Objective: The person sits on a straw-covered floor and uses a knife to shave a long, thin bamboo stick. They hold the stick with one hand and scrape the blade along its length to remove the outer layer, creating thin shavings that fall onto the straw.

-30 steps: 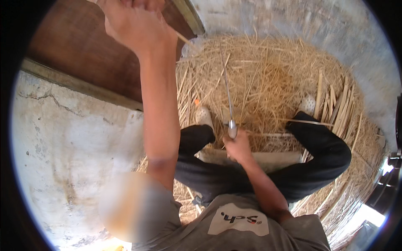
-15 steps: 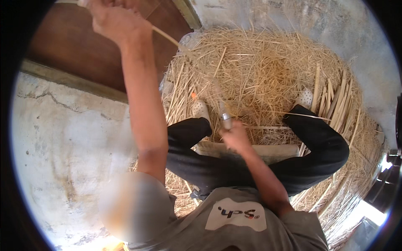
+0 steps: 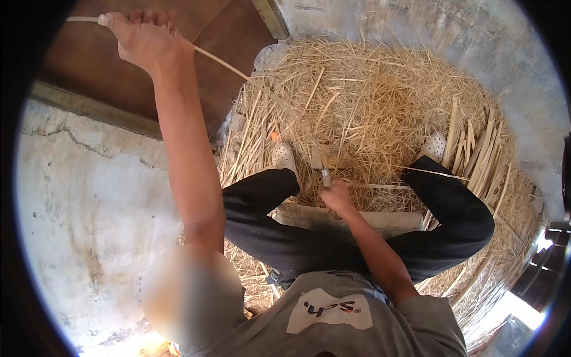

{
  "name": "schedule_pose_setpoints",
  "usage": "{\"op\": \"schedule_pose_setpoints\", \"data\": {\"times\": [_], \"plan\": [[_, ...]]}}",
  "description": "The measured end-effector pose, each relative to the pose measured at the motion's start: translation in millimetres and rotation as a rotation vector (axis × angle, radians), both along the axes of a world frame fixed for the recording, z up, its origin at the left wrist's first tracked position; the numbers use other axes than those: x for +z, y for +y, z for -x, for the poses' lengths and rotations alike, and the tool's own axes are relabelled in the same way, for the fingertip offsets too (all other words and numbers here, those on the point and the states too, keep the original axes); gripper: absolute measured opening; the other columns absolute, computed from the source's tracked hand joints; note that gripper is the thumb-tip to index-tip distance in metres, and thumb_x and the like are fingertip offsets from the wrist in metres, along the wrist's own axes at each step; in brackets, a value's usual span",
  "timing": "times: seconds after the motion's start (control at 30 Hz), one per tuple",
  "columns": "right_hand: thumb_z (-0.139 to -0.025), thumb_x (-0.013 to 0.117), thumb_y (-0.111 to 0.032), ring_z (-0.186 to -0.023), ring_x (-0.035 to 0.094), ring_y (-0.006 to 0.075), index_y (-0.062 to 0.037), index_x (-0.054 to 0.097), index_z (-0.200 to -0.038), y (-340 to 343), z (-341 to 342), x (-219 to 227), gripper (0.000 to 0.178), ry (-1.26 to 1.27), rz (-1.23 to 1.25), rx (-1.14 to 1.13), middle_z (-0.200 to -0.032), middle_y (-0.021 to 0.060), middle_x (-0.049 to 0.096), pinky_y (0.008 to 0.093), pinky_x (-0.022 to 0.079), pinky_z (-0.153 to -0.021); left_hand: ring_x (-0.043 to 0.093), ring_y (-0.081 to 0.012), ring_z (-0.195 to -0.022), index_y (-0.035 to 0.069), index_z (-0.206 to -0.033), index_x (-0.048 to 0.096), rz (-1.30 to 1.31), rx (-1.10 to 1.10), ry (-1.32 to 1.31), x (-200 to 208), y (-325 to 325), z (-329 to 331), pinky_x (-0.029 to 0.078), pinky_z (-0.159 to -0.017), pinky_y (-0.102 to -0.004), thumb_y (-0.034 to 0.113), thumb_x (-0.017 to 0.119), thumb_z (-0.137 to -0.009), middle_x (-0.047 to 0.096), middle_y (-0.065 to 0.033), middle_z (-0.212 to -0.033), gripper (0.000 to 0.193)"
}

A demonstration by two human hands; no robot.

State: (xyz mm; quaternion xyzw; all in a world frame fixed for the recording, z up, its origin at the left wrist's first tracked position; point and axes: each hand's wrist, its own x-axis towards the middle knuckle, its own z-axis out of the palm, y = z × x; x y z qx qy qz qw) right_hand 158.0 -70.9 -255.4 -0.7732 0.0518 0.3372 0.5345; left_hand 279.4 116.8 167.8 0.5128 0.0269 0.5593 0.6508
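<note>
My left hand (image 3: 146, 40) is stretched out to the far left, its fingers closed around a long thin pale strip (image 3: 223, 63) that looks like split bamboo. One end of the strip sticks out past my thumb; the other runs down to the right toward the straw. My right hand (image 3: 338, 198), low between my knees, grips the handle of a knife (image 3: 326, 177) with a shiny metal collar. Its blade points away from me and is hard to tell from the straw behind. Where strip and blade meet cannot be made out.
Straw-like shavings (image 3: 380, 101) cover the floor around my shoes. A bundle of split strips (image 3: 479, 146) lies by my right foot. Across my front, below the knife, is a low pale block (image 3: 369, 219). A stained wall (image 3: 95, 208) and a brown door (image 3: 238, 35) stand on the left.
My left hand has moved a little left and down with the strip, and shows more clearly. My right hand with the knife has shifted slightly right and toward me.
</note>
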Motion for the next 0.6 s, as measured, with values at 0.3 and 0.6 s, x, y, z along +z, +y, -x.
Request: {"op": "schedule_pose_setpoints", "data": {"times": [0.3, 0.6], "plan": [[-0.075, 0.058, -0.009, -0.04, 0.054, 0.023, 0.0039, 0.055, -0.087, -21.4, -13.2, 4.8, 0.018, 0.159, -0.205, -0.011, -0.06, 0.0133, 0.057, 0.0363, 0.043, -0.038, 0.036, -0.0172, -0.064, 0.007, -0.088, 0.037, 0.008, 0.07, 0.014, -7.0, 6.7, -13.9, 0.033, -0.061, -0.0337, 0.047, 0.038, -0.098, 0.037, -0.0034, -0.073, 0.041], [-0.075, 0.058, -0.009, -0.066, 0.063, 0.0279, -0.0005, 0.059, -0.092, 9.5, -13.3, 45.4, 0.019, -0.424, -0.101, 0.073, -0.07, 0.015, 0.062, 0.0395, 0.049, -0.06, 0.029, -0.0156, -0.056, 0.007, -0.084, 0.036, -0.079, 0.042, -0.112, -8.6, 24.1, -12.5, 0.026, -0.05, -0.0301, 0.047, 0.04, -0.096, 0.037, -0.005, -0.072, 0.042]]}}
